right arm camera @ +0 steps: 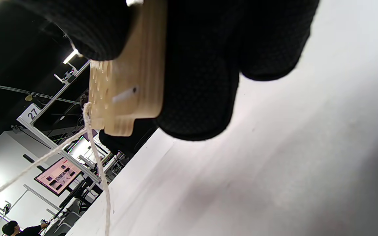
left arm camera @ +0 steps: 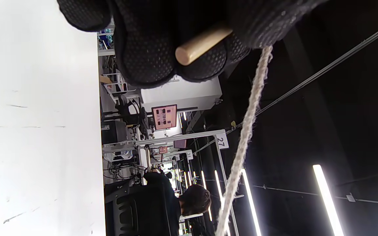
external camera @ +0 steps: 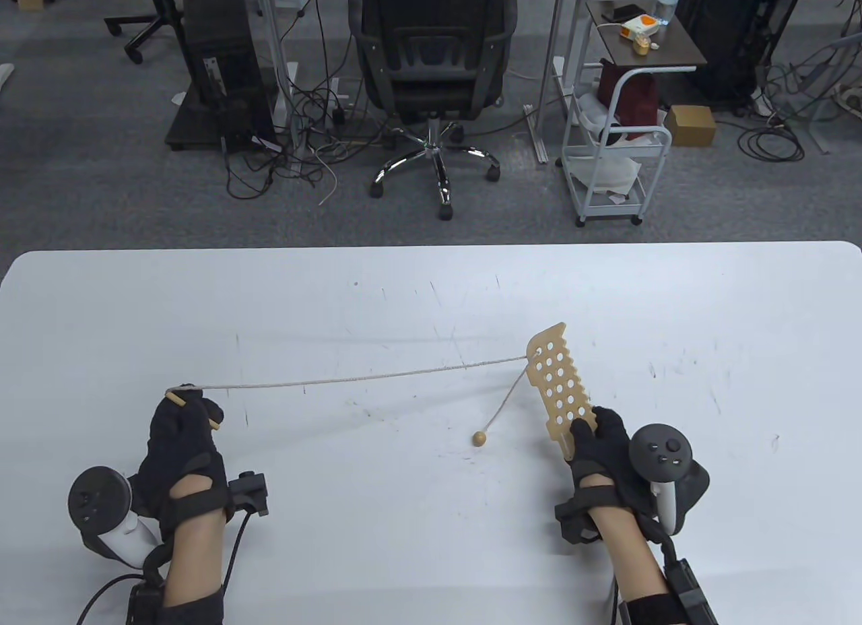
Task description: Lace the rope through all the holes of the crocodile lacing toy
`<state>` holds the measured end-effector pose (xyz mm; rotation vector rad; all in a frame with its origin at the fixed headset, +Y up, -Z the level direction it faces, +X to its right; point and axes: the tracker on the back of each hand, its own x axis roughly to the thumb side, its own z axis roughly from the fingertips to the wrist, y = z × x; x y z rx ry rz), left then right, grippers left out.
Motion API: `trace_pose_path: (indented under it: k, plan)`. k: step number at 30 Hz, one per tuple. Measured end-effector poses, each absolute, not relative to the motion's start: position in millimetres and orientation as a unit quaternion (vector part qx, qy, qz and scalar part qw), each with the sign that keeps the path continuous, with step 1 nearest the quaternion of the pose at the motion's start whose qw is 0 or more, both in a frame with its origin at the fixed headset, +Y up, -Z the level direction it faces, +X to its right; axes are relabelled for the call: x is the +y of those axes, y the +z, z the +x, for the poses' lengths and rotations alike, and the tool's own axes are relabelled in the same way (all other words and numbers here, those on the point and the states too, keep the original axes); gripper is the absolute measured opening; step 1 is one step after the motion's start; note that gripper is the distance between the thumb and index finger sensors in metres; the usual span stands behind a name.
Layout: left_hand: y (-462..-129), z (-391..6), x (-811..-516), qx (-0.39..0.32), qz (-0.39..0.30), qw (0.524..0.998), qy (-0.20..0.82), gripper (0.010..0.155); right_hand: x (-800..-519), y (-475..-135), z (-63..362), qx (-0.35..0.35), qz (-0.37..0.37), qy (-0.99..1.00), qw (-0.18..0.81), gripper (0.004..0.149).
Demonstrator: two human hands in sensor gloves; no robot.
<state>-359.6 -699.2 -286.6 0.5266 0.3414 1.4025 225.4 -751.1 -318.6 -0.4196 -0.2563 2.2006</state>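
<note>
Both my hands are above the white desk (external camera: 417, 551), one at each side. On the left, my left hand (external camera: 185, 443) has its fingers curled round the wooden needle (external camera: 195, 409), a short peg whose two ends stick out past the glove; in the left wrist view its blunt round end (left arm camera: 184, 56) pokes from between my fingertips (left arm camera: 146, 59). From that hand the rope (external camera: 350, 378) runs to the right in a nearly straight, slightly rising line, clear of the desk, until it meets the crocodile lacing toy (external camera: 560, 389) at a hole near its far upper corner. From there a short tail of rope drops back toward me and ends in a small wooden bead (external camera: 479, 439) which lies between my two hands, nearer the right one; I cannot tell whether it touches the desk. The toy is a flat pale board with rows of round holes and a notched right edge, tilted so its far end leans left. My right hand (external camera: 603, 450) grips its near end, thumb on one face and fingers on the other, as the right wrist view shows with the board (right arm camera: 133, 75) clamped between them.
</note>
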Motion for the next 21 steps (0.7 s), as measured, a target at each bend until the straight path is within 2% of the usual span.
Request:
trace_pose_path:
  k: [7,12,21]
  plan:
    - [-286,-363,-700,0.162,0.239,0.711,0.641,0.05,-752,-318,227,-0.104,-0.176,0.88,0.428,0.048]
    - [-287,-363,-700,0.156,0.238,0.715,0.639,0.058,-752,-319,226,-0.101,-0.172,0.881,0.429,0.048]
    - [-297,-345,-702,0.115,0.193,0.744,0.63,0.048,-750,-320,215,-0.088,-0.132,0.888,0.431,0.048]
